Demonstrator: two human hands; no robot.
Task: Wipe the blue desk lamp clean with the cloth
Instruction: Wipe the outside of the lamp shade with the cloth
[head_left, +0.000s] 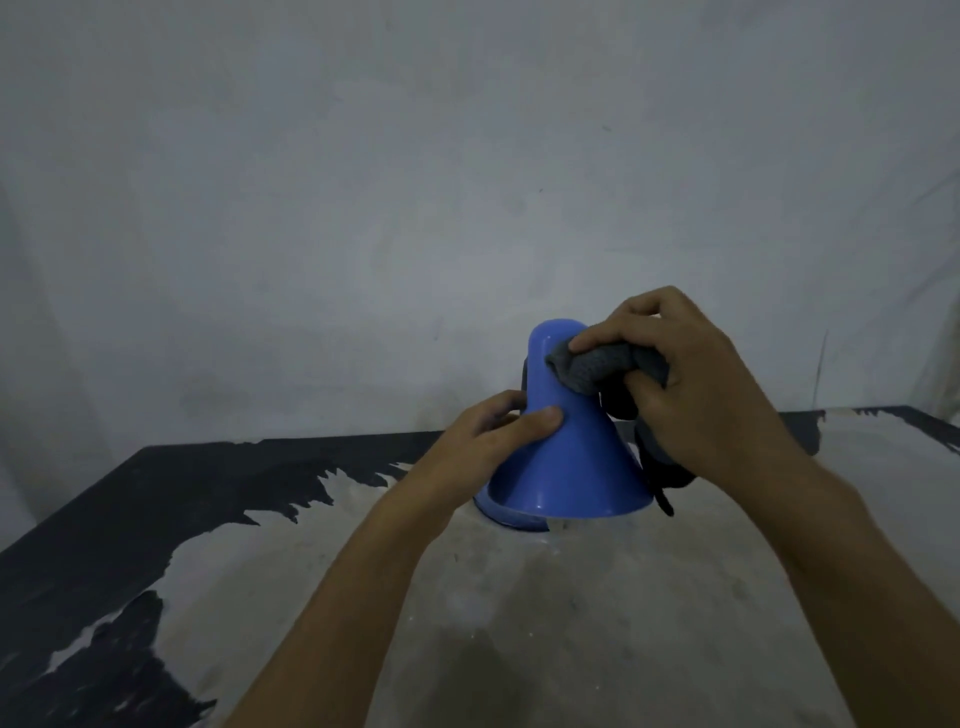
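On a worn surface (519, 597) with peeling dark paint, the blue desk lamp (566, 457) is steadied by the left hand (498, 431), its grip curled round the shade's narrow part. The wiping step is under way: a bunched grey cloth (592, 366) is clenched in the right hand (691, 374) and pressed near the top. Lower flanks seemingly await passes. Open room is left on both sides; the wall (467, 182) stands close behind.
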